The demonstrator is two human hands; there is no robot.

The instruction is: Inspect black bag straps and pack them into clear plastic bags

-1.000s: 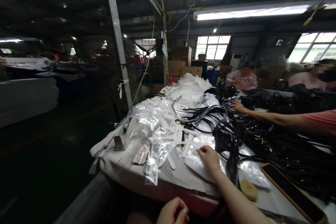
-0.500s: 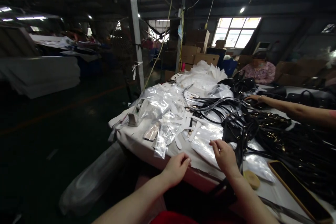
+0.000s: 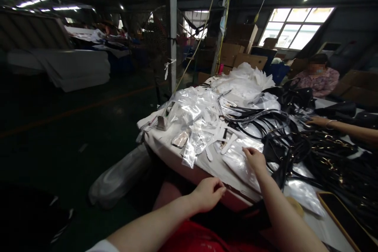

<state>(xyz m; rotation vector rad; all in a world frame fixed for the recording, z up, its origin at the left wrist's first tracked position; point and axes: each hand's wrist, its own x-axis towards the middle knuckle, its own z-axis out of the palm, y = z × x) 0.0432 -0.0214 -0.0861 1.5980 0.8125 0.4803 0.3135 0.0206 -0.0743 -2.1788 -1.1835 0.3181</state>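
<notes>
The left hand [image 3: 209, 195], loosely curled, hangs at the table's [image 3: 161, 138] near edge; the right hand [image 3: 256, 160], half-curled, is over a flat clear bag [image 3: 239, 165] near that edge. Whether either grips anything, I can't tell. White strips [image 3: 229, 143] lie further in on the table, black straps [image 3: 301, 145] along its right side, a co-worker's hand [image 3: 317, 121] among them.
</notes>
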